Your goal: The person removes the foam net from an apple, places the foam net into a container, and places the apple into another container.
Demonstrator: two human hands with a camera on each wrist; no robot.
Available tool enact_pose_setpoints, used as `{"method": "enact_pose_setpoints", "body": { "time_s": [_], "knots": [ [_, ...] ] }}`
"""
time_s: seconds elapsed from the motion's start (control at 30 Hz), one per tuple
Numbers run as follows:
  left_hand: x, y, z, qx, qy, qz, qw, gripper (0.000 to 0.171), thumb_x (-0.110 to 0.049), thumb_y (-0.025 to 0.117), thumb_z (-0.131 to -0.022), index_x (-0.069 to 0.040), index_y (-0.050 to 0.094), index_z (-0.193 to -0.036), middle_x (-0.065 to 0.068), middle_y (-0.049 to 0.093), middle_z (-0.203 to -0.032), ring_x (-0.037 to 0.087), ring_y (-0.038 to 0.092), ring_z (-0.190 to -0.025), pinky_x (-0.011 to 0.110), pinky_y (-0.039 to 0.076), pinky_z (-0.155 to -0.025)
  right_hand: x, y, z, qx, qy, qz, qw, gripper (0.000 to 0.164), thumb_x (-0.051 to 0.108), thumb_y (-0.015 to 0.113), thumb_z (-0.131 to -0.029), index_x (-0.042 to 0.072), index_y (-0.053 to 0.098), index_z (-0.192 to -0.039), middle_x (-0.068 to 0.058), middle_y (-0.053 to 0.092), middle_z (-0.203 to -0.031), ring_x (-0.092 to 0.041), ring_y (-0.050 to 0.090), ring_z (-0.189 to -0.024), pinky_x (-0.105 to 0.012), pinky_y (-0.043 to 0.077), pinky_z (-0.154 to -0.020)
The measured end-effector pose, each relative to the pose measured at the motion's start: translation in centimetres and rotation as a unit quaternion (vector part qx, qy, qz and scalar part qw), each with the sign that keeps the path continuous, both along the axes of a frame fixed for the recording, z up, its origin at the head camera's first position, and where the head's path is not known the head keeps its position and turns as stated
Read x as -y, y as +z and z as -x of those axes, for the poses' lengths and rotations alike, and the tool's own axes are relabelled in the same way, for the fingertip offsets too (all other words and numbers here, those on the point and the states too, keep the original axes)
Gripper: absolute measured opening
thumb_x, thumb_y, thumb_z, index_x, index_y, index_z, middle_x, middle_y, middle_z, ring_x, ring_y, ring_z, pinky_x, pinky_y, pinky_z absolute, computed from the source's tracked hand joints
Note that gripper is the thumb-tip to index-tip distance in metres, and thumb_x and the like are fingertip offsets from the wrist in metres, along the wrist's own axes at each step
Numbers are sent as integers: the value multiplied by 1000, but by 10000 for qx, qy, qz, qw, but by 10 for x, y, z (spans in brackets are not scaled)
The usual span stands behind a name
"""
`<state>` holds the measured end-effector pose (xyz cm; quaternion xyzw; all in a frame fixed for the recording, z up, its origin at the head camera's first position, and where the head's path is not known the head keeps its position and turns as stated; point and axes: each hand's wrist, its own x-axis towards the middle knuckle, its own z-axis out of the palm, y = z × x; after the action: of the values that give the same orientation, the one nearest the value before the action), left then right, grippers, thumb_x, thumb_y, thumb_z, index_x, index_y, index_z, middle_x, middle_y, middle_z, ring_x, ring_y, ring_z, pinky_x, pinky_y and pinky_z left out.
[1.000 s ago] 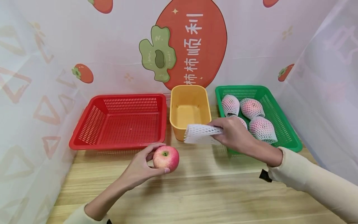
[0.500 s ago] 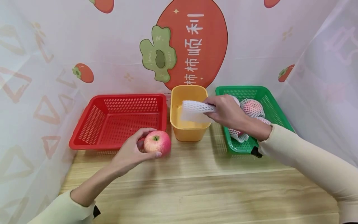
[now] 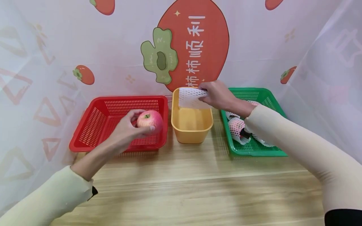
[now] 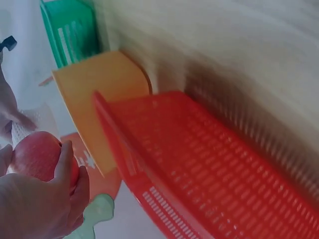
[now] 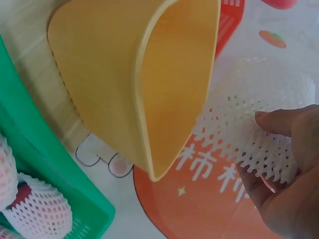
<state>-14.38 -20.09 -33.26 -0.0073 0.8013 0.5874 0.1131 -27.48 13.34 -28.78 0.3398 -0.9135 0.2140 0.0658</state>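
Observation:
My left hand (image 3: 124,127) grips a red-pink apple (image 3: 151,121) over the right part of the red basket (image 3: 118,147). In the left wrist view, fingers curl round the apple (image 4: 37,157), which is above the basket rim. My right hand (image 3: 217,95) pinches a white foam fruit net (image 3: 190,97) over the back of the yellow bin (image 3: 192,136). The right wrist view has the flattened net (image 5: 249,117) between thumb and fingers, beside the bin's opening.
At the right stands a green basket (image 3: 257,153) with several net-wrapped fruits (image 3: 237,128), partly hidden by the right sleeve. All three containers stand on a wooden table (image 3: 181,188). A printed curtain (image 3: 118,47) hangs close behind them.
My left hand has carried the apple up and left, from over the table to over the red basket. My right hand has moved the foam net away from me, over the yellow bin.

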Motion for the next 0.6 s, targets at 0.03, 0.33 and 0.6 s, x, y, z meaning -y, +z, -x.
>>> {"method": "enact_pose_setpoints", "body": {
  "time_s": [0.03,0.33,0.6],
  "knots": [
    [1,1,6,23,58,-90,9999,86,-22,87,-89,-10,35,-157,15,45,-150,34,54,-132,41,62,-93,2,0,5,30,-4,-35,10000,33,12,87,-88,-1,76,-116,-17,77,-113,-32,72,-96,-49,62,-93],
    [7,-2,62,293,466,-559,9969,80,-10,78,-95,-3,28,-157,19,38,-154,35,51,-134,43,61,-96,19,-10,42,325,-170,-342,9987,38,17,84,-92,1,74,-125,-16,75,-122,-33,72,-102,-50,60,-99],
    [13,-16,95,409,503,-279,9975,79,-10,76,-97,-1,25,-157,18,40,-151,29,58,-122,45,60,-98,25,-20,65,426,-341,-514,9972,42,20,83,-93,2,71,-129,-16,73,-125,-33,71,-102,-51,60,-98]
  ]
}}
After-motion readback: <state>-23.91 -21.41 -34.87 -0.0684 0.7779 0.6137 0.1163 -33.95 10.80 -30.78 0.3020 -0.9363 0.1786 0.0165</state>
